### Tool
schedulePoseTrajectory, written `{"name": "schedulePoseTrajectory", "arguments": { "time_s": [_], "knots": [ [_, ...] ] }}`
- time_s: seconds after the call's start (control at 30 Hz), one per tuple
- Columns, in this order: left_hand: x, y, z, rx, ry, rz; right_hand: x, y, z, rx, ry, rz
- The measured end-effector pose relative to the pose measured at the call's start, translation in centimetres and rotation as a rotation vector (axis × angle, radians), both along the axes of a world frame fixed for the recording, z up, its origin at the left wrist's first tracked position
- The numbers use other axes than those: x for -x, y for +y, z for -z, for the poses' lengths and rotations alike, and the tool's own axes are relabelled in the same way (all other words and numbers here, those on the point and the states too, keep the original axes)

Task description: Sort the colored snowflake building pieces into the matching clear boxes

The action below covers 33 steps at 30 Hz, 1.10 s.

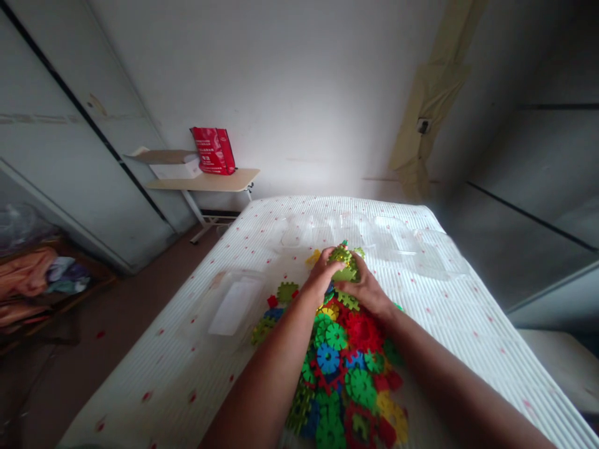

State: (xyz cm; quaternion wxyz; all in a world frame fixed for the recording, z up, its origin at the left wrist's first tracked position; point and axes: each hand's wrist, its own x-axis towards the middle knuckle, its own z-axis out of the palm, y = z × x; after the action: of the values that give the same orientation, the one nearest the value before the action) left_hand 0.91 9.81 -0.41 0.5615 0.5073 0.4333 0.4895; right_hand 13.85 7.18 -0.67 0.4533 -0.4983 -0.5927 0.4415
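Observation:
Both of my hands meet over the far end of a pile of colourful plastic gear-shaped building pieces (329, 358). My left hand (322, 274) has its fingers closed on the left side of a cluster of olive-green notched pieces (345, 269). On the cluster's right side, my right hand (367, 288) grips with thumb and fingers. Small yellow and green bits show at the top of the cluster. Red, blue, green and yellow pieces lie loose beneath and between my forearms. My fingers hide part of the cluster.
Several clear plastic containers (397, 243) line the table's far side. Another clear container (234, 305) with a white sheet lies left of the pile. A striped cloth (187, 355) covers the table. Beyond, a side table (234, 179) carries a red bag (214, 151) and a cardboard box (175, 167).

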Motion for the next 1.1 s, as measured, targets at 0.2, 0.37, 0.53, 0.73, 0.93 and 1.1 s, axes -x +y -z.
{"name": "schedulePoseTrajectory", "arguments": {
  "time_s": [0.2,0.37,0.53,0.73,0.93,1.1],
  "knots": [
    [0.7,-0.4,-2.7,-0.097,-0.285,0.091,-0.6,-0.7,-2.6,-0.174,0.065,-0.023],
    [1.5,-1.7,-5.7,-0.111,-0.326,0.217,-2.3,-1.7,-4.8,-0.213,0.058,-0.005],
    [2.2,-3.3,-6.4,-0.177,-0.148,0.185,-4.3,-2.1,-5.3,-0.145,0.113,0.015],
    [2.5,-5.5,-5.8,-0.242,0.079,0.169,-4.8,-2.7,-5.0,0.04,0.223,0.065],
    [2.3,-7.7,-4.3,-0.506,0.423,0.079,-4.5,-3.3,-5.3,0.139,0.177,0.181],
    [2.2,-9.3,-3.0,-0.634,0.583,0.115,-4.4,-3.0,-5.5,0.091,0.18,0.168]
  ]
}}
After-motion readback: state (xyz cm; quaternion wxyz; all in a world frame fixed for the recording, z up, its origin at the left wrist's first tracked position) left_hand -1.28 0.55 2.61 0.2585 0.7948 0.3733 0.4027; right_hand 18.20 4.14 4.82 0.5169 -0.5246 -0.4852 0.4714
